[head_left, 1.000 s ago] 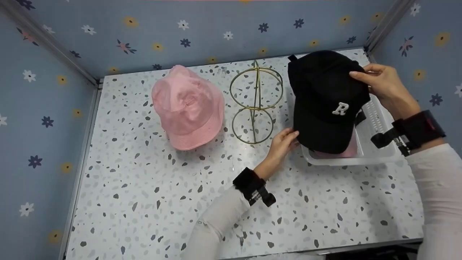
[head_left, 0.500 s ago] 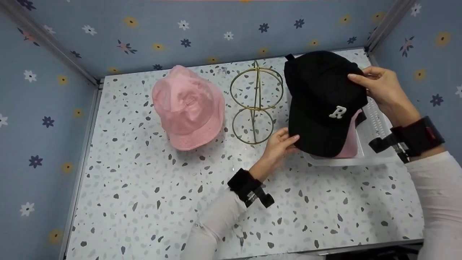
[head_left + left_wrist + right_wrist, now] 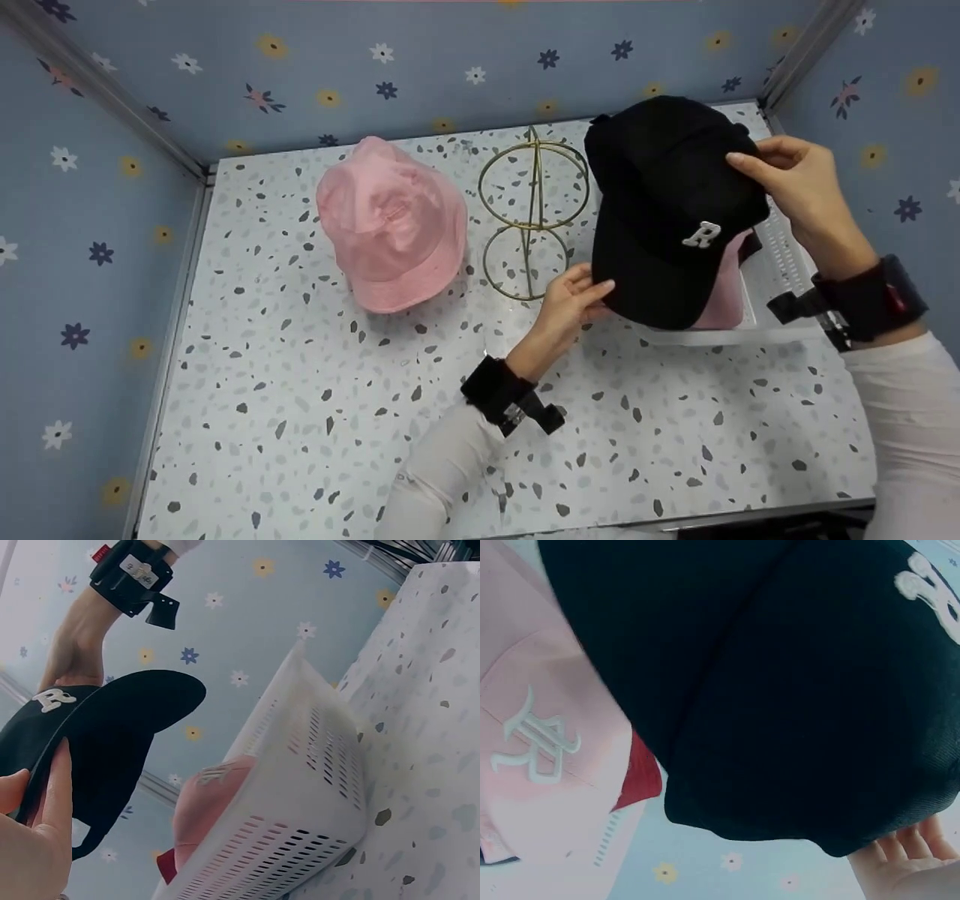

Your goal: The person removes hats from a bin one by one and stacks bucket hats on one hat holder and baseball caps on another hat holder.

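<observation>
A black baseball cap (image 3: 667, 172) with a white letter R on its front is held up over the white basket (image 3: 795, 322). The left hand (image 3: 564, 306) pinches the edge of its brim, thumb on top and fingers below in the left wrist view. At the crown's right side, the right hand (image 3: 799, 180) grips the fabric between thumb and fingers. Under the black cap, a pink cap (image 3: 547, 742) with a white embroidered letter lies in the basket, mostly covered in the head view. Something red (image 3: 639, 776) shows beside it in the right wrist view.
A pink bucket-shaped hat (image 3: 394, 225) sits on the left of the speckled table (image 3: 300, 420). Between it and the basket stands a gold wire rack (image 3: 534, 217) with two rings. Flowered blue walls (image 3: 450, 45) enclose the back and sides.
The black cap has shifted slightly left in both hands, uncovering more of the pink cap in the basket. The left hand has moved a little left with the brim.
</observation>
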Action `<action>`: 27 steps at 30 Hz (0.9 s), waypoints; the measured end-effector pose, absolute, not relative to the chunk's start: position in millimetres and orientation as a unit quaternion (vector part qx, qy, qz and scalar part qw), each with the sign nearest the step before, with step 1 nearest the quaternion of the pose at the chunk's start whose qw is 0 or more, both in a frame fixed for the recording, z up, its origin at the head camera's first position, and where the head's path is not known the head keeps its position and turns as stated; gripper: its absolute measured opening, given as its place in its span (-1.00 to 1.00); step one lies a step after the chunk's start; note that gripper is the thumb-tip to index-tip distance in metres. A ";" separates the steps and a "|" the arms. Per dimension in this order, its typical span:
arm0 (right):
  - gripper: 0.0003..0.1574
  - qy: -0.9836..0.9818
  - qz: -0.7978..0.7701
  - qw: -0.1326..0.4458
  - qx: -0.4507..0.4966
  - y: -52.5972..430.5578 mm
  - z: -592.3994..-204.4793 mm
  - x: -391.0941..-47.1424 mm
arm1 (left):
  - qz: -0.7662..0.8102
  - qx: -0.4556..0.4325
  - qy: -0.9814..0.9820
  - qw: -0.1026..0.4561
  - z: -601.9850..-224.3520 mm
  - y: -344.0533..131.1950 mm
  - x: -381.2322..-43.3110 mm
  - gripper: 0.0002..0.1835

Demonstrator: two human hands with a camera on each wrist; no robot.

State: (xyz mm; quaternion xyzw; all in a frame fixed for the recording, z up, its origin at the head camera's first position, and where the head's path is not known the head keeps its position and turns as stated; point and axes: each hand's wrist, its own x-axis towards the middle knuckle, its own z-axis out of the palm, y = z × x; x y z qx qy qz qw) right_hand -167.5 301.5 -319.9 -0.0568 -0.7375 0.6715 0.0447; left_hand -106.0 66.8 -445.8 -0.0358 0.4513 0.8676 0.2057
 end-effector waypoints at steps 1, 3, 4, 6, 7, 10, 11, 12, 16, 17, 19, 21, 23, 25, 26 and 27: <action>-0.84 -0.749 0.658 0.056 -0.052 300.4 -319.7 -166.8 | 0.869 -0.036 0.448 0.204 -444.5 65.7 -105.5 -0.69; -0.81 -0.772 0.629 0.081 -0.042 297.8 -319.5 -165.7 | 0.874 -0.039 0.440 0.200 -441.5 63.9 -104.8 -0.69; -0.80 -0.783 0.614 0.094 -0.039 296.2 -319.5 -165.3 | 0.877 -0.039 0.436 0.199 -439.9 62.9 -104.5 -0.69; -0.76 -0.798 0.590 0.118 -0.035 292.9 -319.6 -164.9 | 0.880 -0.039 0.430 0.197 -436.9 61.2 -104.0 -0.70; -0.75 -0.803 0.580 0.129 -0.034 291.2 -319.7 -164.7 | 0.882 -0.039 0.428 0.194 -435.5 60.6 -103.9 -0.70; -0.71 -0.803 0.576 0.151 -0.032 286.6 -320.2 -164.3 | 0.884 -0.036 0.426 0.188 -431.6 58.6 -103.7 -0.71; -0.70 -0.796 0.585 0.154 -0.030 285.4 -320.6 -164.0 | 0.883 -0.036 0.429 0.185 -430.6 57.9 -103.6 -0.72; -0.70 -0.786 0.597 0.157 -0.027 284.4 -321.1 -163.8 | 0.882 -0.035 0.433 0.182 -429.7 57.3 -103.6 -0.73; -0.69 -0.754 0.633 0.176 -0.019 281.3 -324.4 -161.5 | 0.883 -0.037 0.437 0.169 -426.0 54.6 -102.7 -0.76; -0.69 -0.745 0.641 0.184 -0.017 280.5 -325.3 -160.6 | 0.884 -0.036 0.436 0.166 -425.1 53.9 -102.3 -0.76; -0.69 -0.728 0.655 0.201 -0.017 278.8 -326.8 -158.5 | 0.888 -0.033 0.430 0.162 -422.8 52.3 -101.2 -0.75; -0.69 -0.711 0.668 0.220 -0.013 277.0 -328.0 -156.6 | 0.893 -0.030 0.421 0.158 -420.1 50.3 -100.0 -0.73; -0.68 -0.702 0.669 0.244 -0.004 275.1 -330.2 -155.4 | 0.898 -0.028 0.411 0.153 -417.2 47.8 -99.2 -0.72; -0.65 -0.712 0.651 0.265 0.002 273.4 -333.0 -154.3 | 0.904 -0.027 0.401 0.147 -414.7 44.9 -99.4 -0.71; -0.62 -0.716 0.642 0.273 0.005 272.1 -334.4 -153.5 | 0.906 -0.025 0.397 0.143 -413.5 43.2 -99.8 -0.72; -0.60 -0.718 0.638 0.278 0.005 270.9 -336.0 -152.7 | 0.908 -0.024 0.394 0.138 -412.4 41.4 -100.2 -0.72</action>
